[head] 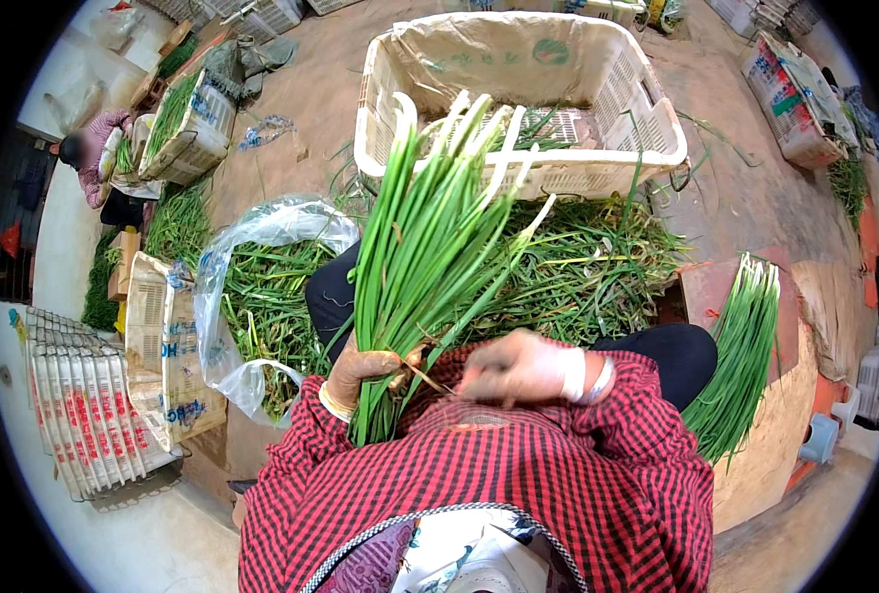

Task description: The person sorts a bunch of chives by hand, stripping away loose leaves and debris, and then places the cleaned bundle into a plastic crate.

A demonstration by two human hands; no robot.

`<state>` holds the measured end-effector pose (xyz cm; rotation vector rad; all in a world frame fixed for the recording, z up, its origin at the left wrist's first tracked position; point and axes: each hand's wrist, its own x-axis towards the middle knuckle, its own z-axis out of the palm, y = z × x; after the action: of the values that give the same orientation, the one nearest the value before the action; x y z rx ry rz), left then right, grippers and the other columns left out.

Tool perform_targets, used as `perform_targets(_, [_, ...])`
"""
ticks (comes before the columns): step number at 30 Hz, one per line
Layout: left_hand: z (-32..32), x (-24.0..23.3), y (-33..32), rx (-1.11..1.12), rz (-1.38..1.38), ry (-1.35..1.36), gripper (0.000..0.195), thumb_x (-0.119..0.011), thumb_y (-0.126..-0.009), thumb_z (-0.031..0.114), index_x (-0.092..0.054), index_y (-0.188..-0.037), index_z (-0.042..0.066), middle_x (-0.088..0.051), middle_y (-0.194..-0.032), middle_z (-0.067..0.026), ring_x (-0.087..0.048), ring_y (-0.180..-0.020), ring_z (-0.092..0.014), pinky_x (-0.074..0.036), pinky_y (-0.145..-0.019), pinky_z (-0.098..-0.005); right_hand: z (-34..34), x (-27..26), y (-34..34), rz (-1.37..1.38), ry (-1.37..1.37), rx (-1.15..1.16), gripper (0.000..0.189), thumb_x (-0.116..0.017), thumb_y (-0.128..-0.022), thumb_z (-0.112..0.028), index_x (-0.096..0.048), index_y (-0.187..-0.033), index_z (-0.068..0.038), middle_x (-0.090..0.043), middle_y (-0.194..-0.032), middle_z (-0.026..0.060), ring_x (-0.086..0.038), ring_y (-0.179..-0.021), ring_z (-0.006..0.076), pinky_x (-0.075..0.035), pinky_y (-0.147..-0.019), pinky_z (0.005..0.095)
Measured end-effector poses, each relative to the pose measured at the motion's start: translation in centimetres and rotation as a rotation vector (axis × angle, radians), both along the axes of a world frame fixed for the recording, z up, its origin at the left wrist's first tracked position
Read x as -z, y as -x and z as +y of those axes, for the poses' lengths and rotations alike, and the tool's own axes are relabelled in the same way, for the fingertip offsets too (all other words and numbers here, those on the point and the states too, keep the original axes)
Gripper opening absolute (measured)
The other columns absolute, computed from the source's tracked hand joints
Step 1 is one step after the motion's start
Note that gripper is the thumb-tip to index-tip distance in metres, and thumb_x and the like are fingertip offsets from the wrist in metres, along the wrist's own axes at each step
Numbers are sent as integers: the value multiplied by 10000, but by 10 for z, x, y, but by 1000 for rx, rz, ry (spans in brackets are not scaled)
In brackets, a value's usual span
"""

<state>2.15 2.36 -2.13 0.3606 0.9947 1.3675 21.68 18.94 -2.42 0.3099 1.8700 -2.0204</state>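
My left hand grips a bunch of garlic chives near its leafy end, in front of my chest. The white stem ends point up and away from me, fanned unevenly. A thin brown withered leaf runs from the bunch to the fingertips of my right hand. That hand is blurred, its fingers bent together, with white tape about the wrist. Beyond the bunch stands a large off-white plastic crate with a few green leaves on its floor.
Loose trimmed leaves heap before my knees. More fill a clear plastic bag at left. A neat chive bunch lies at right on a board. Crates stand at left. Another person sits at far left.
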Motion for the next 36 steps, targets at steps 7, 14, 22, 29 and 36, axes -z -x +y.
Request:
perform_targets(7, [27, -18, -20, 7, -29, -15, 584, -702, -682, 135, -467, -1195, -15, -610, -836, -94, -534, -573, -103, -430, -491, -203, 37, 66, -22, 264, 561, 509, 790, -571, -838, -531, -325, -1372, -4, -463, -1334, 131, -445, -1232, 250, -345, -1030, 387])
perform_targets(14, [80, -23, -73, 191, 151, -73, 420, -674, -774, 178, -499, -1133, 48, -552, -819, -31, -530, -688, -113, -425, -589, -239, 29, 9, 20, 593, 738, 624, 980, -692, -683, -609, -288, -1394, -70, -390, -1358, 233, -471, -1176, 378, -398, -985, 477])
perform_targets(22, [112, 16, -54, 635, 312, -138, 547, -650, -849, 241, -433, -1293, 7, -528, -1213, -81, -497, -1098, -149, -403, -952, -294, 80, -29, -14, 394, 311, 771, 772, -715, -667, -243, -380, -1319, -4, -575, -858, 68, -569, -728, 147, -501, -599, 265])
perform_targets(29, [105, 35, 18, 35, -247, -392, 818, -676, -779, 461, -291, -1408, 107, -363, -1410, -157, -373, -1296, -258, -301, -1080, -391, 85, -48, -46, 116, 55, 379, 480, -695, -778, -154, -525, -1204, -11, -600, -1084, 79, -574, -937, 185, -460, -837, 311])
perform_targets(36, [112, 31, -4, -122, -261, -327, 923, -735, -696, 493, -300, -1396, 78, -379, -1382, -213, -394, -1267, -353, -339, -1046, -487, 10, 10, -29, -107, -492, 303, 719, -714, -772, -317, -373, -1317, 5, -561, -1191, 201, -586, -1041, 291, -459, -893, 344])
